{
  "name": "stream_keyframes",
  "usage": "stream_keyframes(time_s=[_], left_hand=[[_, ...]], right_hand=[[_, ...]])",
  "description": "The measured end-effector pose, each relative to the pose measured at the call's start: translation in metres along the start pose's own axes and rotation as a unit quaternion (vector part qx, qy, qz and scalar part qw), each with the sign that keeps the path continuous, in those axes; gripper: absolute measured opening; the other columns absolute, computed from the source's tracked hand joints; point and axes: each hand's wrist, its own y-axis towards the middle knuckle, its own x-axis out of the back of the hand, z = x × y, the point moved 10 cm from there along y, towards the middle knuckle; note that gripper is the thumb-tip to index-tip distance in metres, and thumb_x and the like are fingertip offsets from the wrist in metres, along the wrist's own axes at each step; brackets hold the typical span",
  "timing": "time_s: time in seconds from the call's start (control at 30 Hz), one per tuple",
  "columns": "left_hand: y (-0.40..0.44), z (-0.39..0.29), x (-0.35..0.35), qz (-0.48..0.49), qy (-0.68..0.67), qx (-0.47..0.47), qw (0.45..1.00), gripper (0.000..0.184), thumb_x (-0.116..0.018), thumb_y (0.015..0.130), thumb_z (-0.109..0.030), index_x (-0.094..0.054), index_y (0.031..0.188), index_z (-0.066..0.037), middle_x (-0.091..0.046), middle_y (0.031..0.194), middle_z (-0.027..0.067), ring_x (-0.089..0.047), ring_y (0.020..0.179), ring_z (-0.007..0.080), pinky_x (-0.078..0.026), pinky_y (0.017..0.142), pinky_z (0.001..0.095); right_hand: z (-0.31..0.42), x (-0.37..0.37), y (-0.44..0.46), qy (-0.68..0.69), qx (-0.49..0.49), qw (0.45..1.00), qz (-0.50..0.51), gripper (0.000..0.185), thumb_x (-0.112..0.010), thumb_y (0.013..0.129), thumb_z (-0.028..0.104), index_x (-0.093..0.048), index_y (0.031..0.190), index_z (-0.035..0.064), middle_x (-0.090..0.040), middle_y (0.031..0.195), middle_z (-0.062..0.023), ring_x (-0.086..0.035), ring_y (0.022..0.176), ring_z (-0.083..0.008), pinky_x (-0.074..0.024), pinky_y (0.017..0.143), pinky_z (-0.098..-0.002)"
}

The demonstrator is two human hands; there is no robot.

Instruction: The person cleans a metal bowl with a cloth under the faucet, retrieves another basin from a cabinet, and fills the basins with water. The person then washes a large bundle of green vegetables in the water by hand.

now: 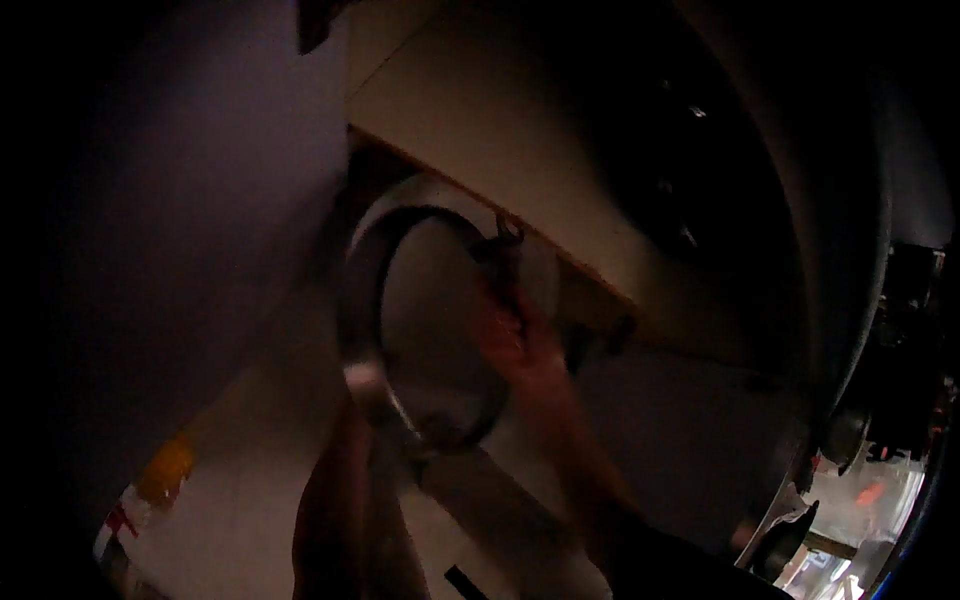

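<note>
In dim light, a wide round ring [362,300] with a metallic sheen stands in the middle of the head view. On its right side is my right hand [515,325], fingers closed at the rim. A small hooked or clip-like piece [508,232] shows just above those fingers; its kind is too dark to tell. My left hand [352,425] meets the ring's lower left edge from below. Its fingers are hidden by the ring and the darkness.
A pale panel with a brown edge [470,190] slants across behind the ring. To the left rises a greyish wall-like surface [220,200]. A large dark curved shape [690,150] fills the upper right. Something yellow [168,468] lies at lower left; brightly lit clutter [850,510] shows at lower right.
</note>
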Motion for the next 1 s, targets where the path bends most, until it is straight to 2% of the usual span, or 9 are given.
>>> stream_keyframes(time_s=[0.1, 0.3, 0.4, 0.53, 0.6, 0.7, 0.73, 0.83, 1.0], left_hand=[[-0.057, 0.048, 0.045, -0.008, 0.042, 0.032, 0.999, 0.050, -0.066, 0.082, -0.026, -0.046, 0.124, -0.010, -0.056, 0.101, 0.0073, -0.058, 0.083, 0.0216, -0.051, 0.064, 0.0360], [-0.172, 0.009, 0.089, -0.047, 0.103, 0.050, 0.992, 0.044, -0.067, 0.080, -0.021, -0.050, 0.118, -0.008, -0.055, 0.091, 0.0042, -0.056, 0.079, 0.0186, -0.049, 0.062, 0.0334], [-0.249, -0.030, 0.093, -0.159, -0.090, 0.101, 0.978, 0.034, -0.067, 0.078, -0.020, -0.052, 0.107, -0.012, -0.058, 0.086, 0.0010, -0.057, 0.074, 0.0132, -0.045, 0.049, 0.0297], [-0.326, -0.021, 0.098, -0.159, -0.166, 0.171, 0.958, 0.056, -0.070, 0.077, -0.026, -0.045, 0.124, -0.009, -0.057, 0.103, 0.0058, -0.060, 0.085, 0.0174, -0.054, 0.059, 0.0350], [-0.356, -0.042, 0.090, -0.166, -0.180, 0.153, 0.957, 0.060, -0.069, 0.077, -0.028, -0.043, 0.128, -0.008, -0.057, 0.107, 0.0072, -0.061, 0.088, 0.0187, -0.056, 0.063, 0.0366], [-0.386, -0.110, 0.068, -0.159, -0.166, 0.077, 0.970, 0.057, -0.067, 0.080, -0.026, -0.044, 0.128, -0.005, -0.057, 0.105, 0.0072, -0.060, 0.086, 0.0186, -0.055, 0.065, 0.0356], [-0.399, -0.120, 0.062, -0.163, -0.184, 0.087, 0.965, 0.055, -0.066, 0.081, -0.023, -0.044, 0.128, -0.005, -0.058, 0.103, 0.0063, -0.060, 0.085, 0.0173, -0.055, 0.066, 0.0341], [-0.421, -0.112, 0.058, -0.161, -0.191, 0.085, 0.965, 0.052, -0.065, 0.080, -0.018, -0.045, 0.126, -0.003, -0.058, 0.101, 0.0053, -0.059, 0.084, 0.0162, -0.054, 0.066, 0.0316], [-0.437, -0.129, 0.034, -0.193, -0.189, 0.116, 0.956, 0.048, -0.064, 0.078, -0.014, -0.048, 0.122, -0.002, -0.059, 0.100, 0.0062, -0.059, 0.084, 0.0163, -0.053, 0.064, 0.0306]], right_hand=[[-0.045, -0.005, -0.059, 0.057, 0.017, 0.981, -0.186, 0.043, -0.047, 0.096, 0.036, -0.048, 0.124, 0.0026, -0.045, 0.070, -0.0019, -0.041, 0.056, -0.0093, -0.0340, 0.044, -0.0214], [-0.043, -0.067, -0.138, -0.348, -0.025, 0.914, -0.206, 0.031, -0.047, 0.095, 0.041, -0.056, 0.099, 0.0118, -0.041, 0.057, 0.0028, -0.037, 0.045, -0.0082, -0.0295, 0.041, -0.0238], [-0.021, -0.122, -0.130, -0.460, 0.041, 0.845, -0.271, 0.026, -0.052, 0.092, 0.038, -0.055, 0.087, 0.0131, -0.042, 0.056, 0.0029, -0.037, 0.043, -0.0094, -0.0281, 0.038, -0.0265], [0.022, -0.175, -0.082, -0.560, 0.148, 0.751, -0.317, 0.021, -0.060, 0.089, 0.029, -0.053, 0.078, 0.0124, -0.044, 0.055, 0.0005, -0.037, 0.038, -0.0113, -0.0277, 0.034, -0.0288], [0.057, -0.201, -0.061, -0.676, 0.180, 0.653, -0.291, 0.018, -0.062, 0.087, 0.029, -0.059, 0.088, 0.0107, -0.055, 0.065, -0.0033, -0.050, 0.050, -0.0153, -0.0393, 0.043, -0.0306], [0.108, -0.225, 0.005, -0.904, 0.164, 0.285, -0.275, 0.028, -0.057, 0.090, 0.029, -0.057, 0.108, 0.0083, -0.056, 0.097, -0.0082, -0.052, 0.082, -0.0200, -0.0424, 0.071, -0.0365], [0.119, -0.227, 0.024, -0.928, 0.156, 0.208, -0.267, 0.028, -0.056, 0.090, 0.029, -0.057, 0.109, 0.0083, -0.056, 0.097, -0.0083, -0.053, 0.083, -0.0202, -0.0425, 0.071, -0.0364], [0.147, -0.221, 0.071, -0.957, 0.115, 0.085, -0.254, 0.028, -0.056, 0.090, 0.029, -0.057, 0.109, 0.0081, -0.057, 0.099, -0.0085, -0.053, 0.084, -0.0206, -0.0430, 0.073, -0.0363], [0.173, -0.204, 0.106, -0.966, 0.078, 0.025, -0.244, 0.028, -0.056, 0.090, 0.028, -0.057, 0.109, 0.0079, -0.058, 0.101, -0.0088, -0.054, 0.087, -0.0213, -0.0437, 0.076, -0.0361]])
